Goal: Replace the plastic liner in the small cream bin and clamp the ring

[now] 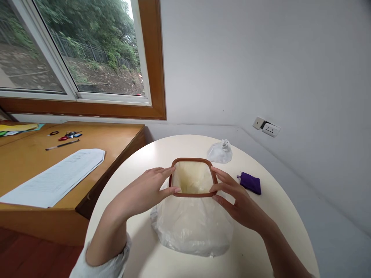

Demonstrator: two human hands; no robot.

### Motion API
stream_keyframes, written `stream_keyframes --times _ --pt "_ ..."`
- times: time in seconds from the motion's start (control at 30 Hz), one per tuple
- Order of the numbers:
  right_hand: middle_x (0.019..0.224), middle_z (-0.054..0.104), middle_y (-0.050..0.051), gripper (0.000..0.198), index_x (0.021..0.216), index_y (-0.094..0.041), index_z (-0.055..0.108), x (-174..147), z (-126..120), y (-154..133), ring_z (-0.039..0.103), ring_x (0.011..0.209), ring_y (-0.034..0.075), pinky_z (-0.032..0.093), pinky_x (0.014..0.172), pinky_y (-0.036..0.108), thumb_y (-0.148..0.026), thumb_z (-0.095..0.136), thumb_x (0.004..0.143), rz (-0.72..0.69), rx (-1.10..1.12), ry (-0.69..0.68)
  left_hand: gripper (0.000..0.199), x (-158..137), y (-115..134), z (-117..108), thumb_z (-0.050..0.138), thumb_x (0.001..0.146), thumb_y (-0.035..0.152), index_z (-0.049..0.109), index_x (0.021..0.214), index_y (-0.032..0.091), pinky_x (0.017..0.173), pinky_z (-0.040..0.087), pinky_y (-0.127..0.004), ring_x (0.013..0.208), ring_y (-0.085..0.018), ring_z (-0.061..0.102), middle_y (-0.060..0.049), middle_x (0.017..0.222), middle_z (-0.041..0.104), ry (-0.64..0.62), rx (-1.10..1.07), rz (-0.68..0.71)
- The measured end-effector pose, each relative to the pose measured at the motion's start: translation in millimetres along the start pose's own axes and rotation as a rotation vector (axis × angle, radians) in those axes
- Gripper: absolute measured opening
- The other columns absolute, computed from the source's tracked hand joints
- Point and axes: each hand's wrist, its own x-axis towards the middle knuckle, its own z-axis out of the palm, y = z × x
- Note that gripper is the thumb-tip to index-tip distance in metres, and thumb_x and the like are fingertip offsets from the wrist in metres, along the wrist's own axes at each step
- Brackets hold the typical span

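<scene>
A small trash bin with a brown rim [193,195] stands on the round table, its mouth facing up toward me. A translucent white trash bag [194,227] lines the inside, passes under the rim and spreads out over the outside, hiding the bin's body. At the left side of the rim, my left hand [145,191] grips it with fingers along the edge and thumb at the front corner. My right hand [236,199] holds the right side, with fingertips on the rim and thumb below the front corner.
On the white round table [278,239] lie a knotted white plastic bag [220,152] and a purple pouch [251,183]. A wooden desk [116,154] at left carries papers [58,179], a pen [62,145] and keys [71,135]. Behind are a wall with sockets [271,129] and a window.
</scene>
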Motion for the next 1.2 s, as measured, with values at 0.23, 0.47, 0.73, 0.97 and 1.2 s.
stream_keyframes --times 0.23,0.47,0.73,0.97,1.2 --pt "0.137 0.035 0.000 0.011 0.090 -0.028 0.053 -0.5 5.4 4.0 0.029 0.128 0.021 0.039 0.097 0.040 -0.030 0.043 0.086 0.045 0.025 -0.005 0.025 0.6 1.8 -2.3 0.044 0.083 0.039 0.057 0.099 0.026 0.079 0.040 -0.029 0.094 -0.022 0.056 -0.002 0.088 0.063 -0.016 -0.033 0.016" --pt "0.139 0.033 0.000 0.010 0.089 -0.028 0.053 -1.6 8.8 4.9 0.030 0.128 0.021 0.039 0.096 0.041 -0.032 0.045 0.085 0.075 0.023 -0.010 0.027 1.3 2.8 -2.3 0.046 0.081 0.043 0.059 0.098 0.027 0.076 0.041 -0.028 0.089 -0.022 0.059 -0.002 0.083 0.065 0.012 -0.019 0.001" --pt "0.138 0.034 0.000 0.010 0.090 -0.028 0.053 -1.1 7.1 3.2 0.031 0.128 0.021 0.040 0.096 0.040 -0.031 0.045 0.085 0.058 0.004 0.002 0.029 1.1 2.5 -3.3 0.048 0.080 0.041 0.059 0.103 0.027 0.079 0.042 -0.030 0.096 -0.024 0.057 -0.003 0.088 0.066 0.023 0.011 0.019" --pt "0.138 0.034 0.003 0.009 0.088 -0.026 0.054 1.1 5.0 -2.0 0.033 0.127 0.023 0.039 0.097 0.040 -0.027 0.047 0.084 -0.004 -0.021 0.115 0.048 1.0 1.9 -3.1 0.046 0.081 0.048 0.047 0.125 0.028 0.089 0.041 -0.035 0.108 -0.025 0.053 -0.003 0.118 0.059 0.192 0.013 -0.025" --pt "0.136 0.036 0.004 0.013 0.094 -0.025 0.055 2.6 7.2 -0.2 0.037 0.124 0.021 0.038 0.099 0.039 -0.022 0.051 0.082 -0.087 -0.013 0.267 0.041 5.1 5.1 -3.8 0.048 0.080 0.048 0.057 0.114 0.027 0.088 0.044 -0.032 0.104 -0.021 0.055 -0.001 0.116 0.060 0.415 -0.153 -0.059"
